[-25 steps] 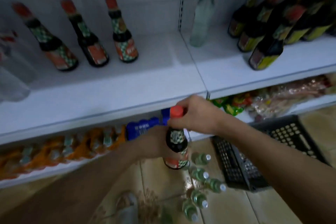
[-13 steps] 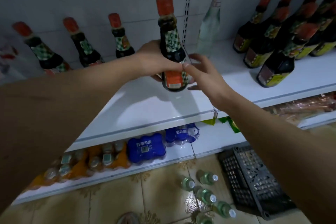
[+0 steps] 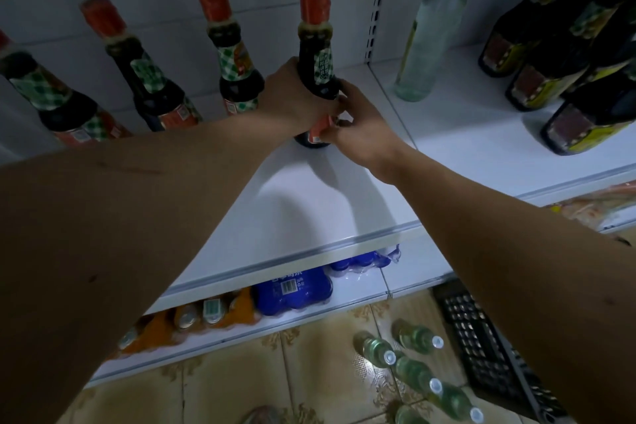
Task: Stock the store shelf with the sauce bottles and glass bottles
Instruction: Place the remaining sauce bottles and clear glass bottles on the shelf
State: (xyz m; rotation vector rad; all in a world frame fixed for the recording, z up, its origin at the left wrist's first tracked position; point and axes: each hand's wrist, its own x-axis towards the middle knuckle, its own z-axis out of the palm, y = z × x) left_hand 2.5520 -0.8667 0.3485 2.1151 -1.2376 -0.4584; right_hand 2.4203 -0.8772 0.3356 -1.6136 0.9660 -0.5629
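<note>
A dark sauce bottle (image 3: 316, 62) with a red cap and green-checked label stands upright on the white shelf (image 3: 309, 213), at the right end of a row of three like bottles (image 3: 237, 76). My left hand (image 3: 292, 96) wraps its body from the left. My right hand (image 3: 358, 127) touches its lower label from the right with the fingertips. A tall clear glass bottle (image 3: 430, 38) stands further right on the same shelf level. Several green glass bottles (image 3: 409, 368) stand on the tiled floor below.
Dark bottles with yellow labels (image 3: 564, 79) crowd the shelf's right section. A perforated upright (image 3: 377, 0) divides the two sections. Blue (image 3: 292, 289) and orange (image 3: 192, 317) drink packs fill the lower shelf. A black plastic crate (image 3: 488, 358) sits on the floor at right.
Both hands carried the sauce bottle up from near the floor and set it down on the shelf, to the right of the third bottle. My right hand moved from the cap to the lower label.
</note>
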